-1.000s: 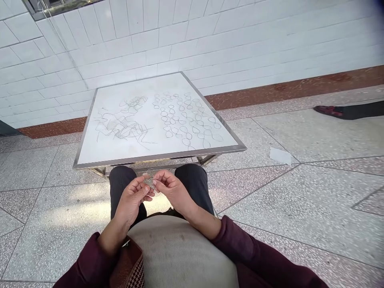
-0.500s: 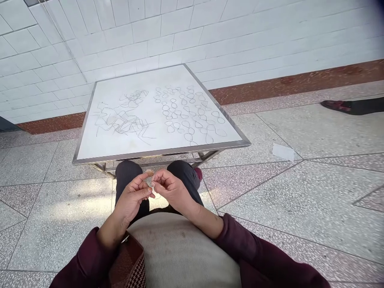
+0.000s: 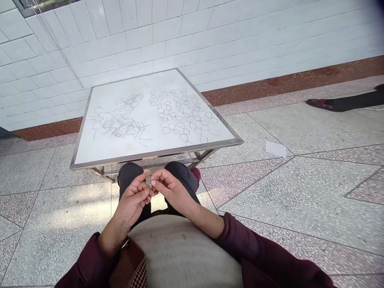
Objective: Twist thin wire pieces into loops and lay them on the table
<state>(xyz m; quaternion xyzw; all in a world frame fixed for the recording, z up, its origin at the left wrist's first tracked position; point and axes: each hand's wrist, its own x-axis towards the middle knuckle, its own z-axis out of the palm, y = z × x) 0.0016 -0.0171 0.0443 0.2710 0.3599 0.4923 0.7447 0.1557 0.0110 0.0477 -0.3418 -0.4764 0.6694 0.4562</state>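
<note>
Both hands are together above my lap, just before the table's near edge. My left hand (image 3: 135, 199) pinches a thin wire (image 3: 156, 195) between thumb and fingers. Thumb and forefinger of my right hand (image 3: 169, 189) are closed on the same wire, close to the left fingertips. Part of a curved loop shows beneath the fingers; the rest is hidden. On the white table (image 3: 120, 155), loose bent wires (image 3: 123, 126) lie tangled at the left. Several wire pieces twisted into loops (image 3: 183, 116) are spread in rows at the right.
The table has a metal rim and stands by a white tiled wall (image 3: 144, 36). A flat white piece (image 3: 276, 149) lies on the speckled floor at the right. Another person's shoe and dark trouser leg (image 3: 342, 105) show at the right edge.
My view has shifted slightly, so the table sits a little further left and lower. My right fingers have moved slightly on the wire. More of the other person's leg shows.
</note>
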